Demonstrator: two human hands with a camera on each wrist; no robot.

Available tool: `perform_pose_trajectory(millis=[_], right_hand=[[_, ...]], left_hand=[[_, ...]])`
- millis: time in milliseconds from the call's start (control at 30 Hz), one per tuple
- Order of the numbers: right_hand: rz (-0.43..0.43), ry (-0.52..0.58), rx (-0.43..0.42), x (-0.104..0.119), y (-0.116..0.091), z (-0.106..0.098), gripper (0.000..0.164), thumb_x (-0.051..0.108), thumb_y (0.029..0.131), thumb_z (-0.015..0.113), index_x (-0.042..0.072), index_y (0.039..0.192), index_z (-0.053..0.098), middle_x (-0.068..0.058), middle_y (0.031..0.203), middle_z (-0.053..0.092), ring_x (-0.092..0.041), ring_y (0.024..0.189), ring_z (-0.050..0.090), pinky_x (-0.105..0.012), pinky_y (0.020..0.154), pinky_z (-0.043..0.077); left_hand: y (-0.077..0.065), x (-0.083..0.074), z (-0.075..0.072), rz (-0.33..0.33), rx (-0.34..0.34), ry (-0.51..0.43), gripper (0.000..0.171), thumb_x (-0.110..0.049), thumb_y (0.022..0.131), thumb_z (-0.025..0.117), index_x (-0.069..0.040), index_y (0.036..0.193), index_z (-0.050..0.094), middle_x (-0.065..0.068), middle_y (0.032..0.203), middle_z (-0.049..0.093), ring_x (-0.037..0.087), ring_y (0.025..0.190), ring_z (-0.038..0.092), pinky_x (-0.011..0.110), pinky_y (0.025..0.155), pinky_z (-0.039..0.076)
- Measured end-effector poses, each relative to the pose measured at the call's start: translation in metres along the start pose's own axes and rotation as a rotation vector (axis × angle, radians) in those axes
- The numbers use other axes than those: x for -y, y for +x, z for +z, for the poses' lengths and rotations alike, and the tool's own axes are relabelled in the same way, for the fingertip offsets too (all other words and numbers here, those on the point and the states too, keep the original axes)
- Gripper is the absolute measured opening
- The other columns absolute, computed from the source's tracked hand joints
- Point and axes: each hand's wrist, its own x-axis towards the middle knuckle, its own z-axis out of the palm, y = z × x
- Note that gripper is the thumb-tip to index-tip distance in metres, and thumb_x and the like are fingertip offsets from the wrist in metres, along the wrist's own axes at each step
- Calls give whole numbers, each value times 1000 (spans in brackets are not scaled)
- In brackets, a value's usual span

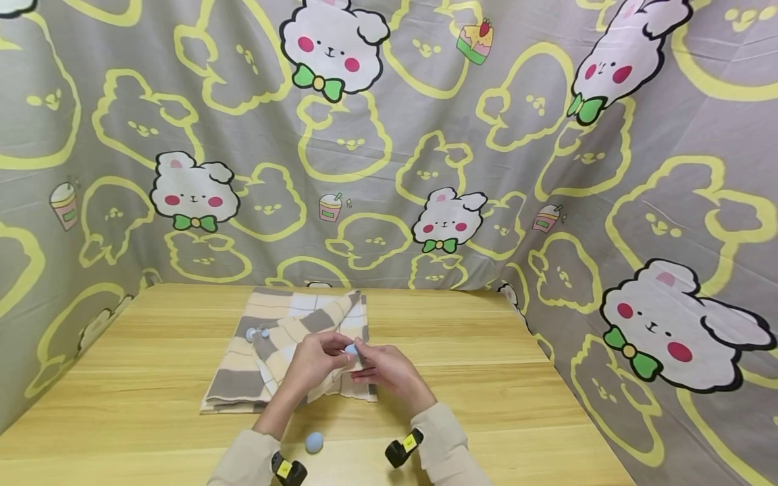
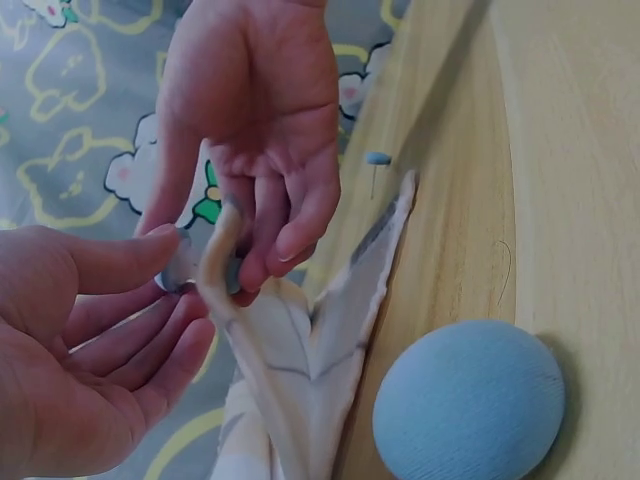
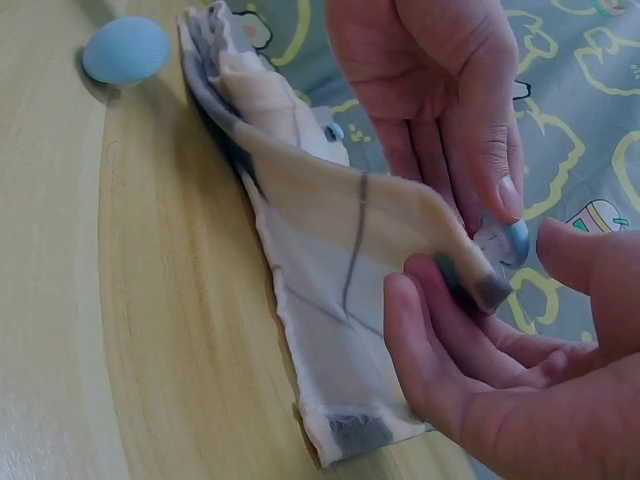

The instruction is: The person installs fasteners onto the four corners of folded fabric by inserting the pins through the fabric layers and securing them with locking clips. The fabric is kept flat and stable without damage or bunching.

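Note:
A plaid beige, grey and white cloth (image 1: 234, 381) lies folded on the table, one corner (image 3: 490, 290) lifted between the hands. My left hand (image 1: 316, 361) pinches a pale blue round fastener (image 3: 515, 240) at that corner, its thumb on the cap. From the other side my right hand (image 1: 392, 370) grips the corner, fingers curled beneath the cloth and thumb close to the cap. Part of a blue piece (image 2: 234, 275) shows on the cloth's other face, partly covered by right fingers. Nearer the person, a blue dome-shaped piece (image 1: 314, 443) sits on the table.
Two small blue-and-white pieces, a ring-like one (image 1: 251, 334) and a round one (image 1: 265, 333), are on the cloth's left part. A blue-headed pin (image 2: 378, 158) appears near a cloth edge. Patterned grey curtains (image 1: 365, 236) enclose the wooden table (image 1: 486, 405) at back and sides.

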Motion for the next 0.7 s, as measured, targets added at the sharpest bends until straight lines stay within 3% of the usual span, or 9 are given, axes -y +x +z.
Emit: perform_pose_trajectory(millis=[200, 300, 433, 533, 700], right_hand=[[-9, -2, 18, 1, 0, 1, 50, 33, 103, 60, -12, 124, 64, -1, 93, 72, -22, 88, 72, -32, 82, 60], [-23, 8, 15, 1, 0, 1, 49, 31, 103, 59, -13, 124, 63, -2, 92, 73, -19, 84, 71, -33, 81, 60], [-26, 21, -1, 1, 2, 1, 49, 31, 103, 60, -14, 123, 63, -9, 96, 75, -18, 81, 71, -31, 79, 60], [-25, 28, -11, 0, 2, 1, 48, 32, 102, 61, -13, 120, 64, -16, 100, 75, -18, 80, 72, -30, 78, 60], [-32, 42, -18, -1, 3, 1, 44, 31, 102, 62, -10, 116, 67, -15, 97, 76, -19, 80, 73, -31, 78, 60]], left_hand=[[0, 1, -1, 19, 42, -3, 19, -3, 84, 80, -7, 102, 77, 8, 94, 78, 18, 86, 74, 30, 78, 58], [0, 1, -2, 13, 31, 18, 14, -10, 89, 77, -8, 103, 77, 7, 96, 78, 19, 89, 74, 33, 79, 58], [0, 3, -2, -37, 5, 47, 13, -19, 95, 72, -8, 102, 76, 6, 90, 77, 19, 81, 73, 34, 74, 57], [2, 5, 0, -81, 21, 29, 17, -20, 97, 69, -5, 102, 74, 9, 84, 76, 18, 73, 72, 33, 70, 57], [3, 6, 1, -104, 39, -19, 21, -20, 99, 67, 0, 103, 72, 12, 83, 75, 18, 71, 72, 33, 68, 59]])
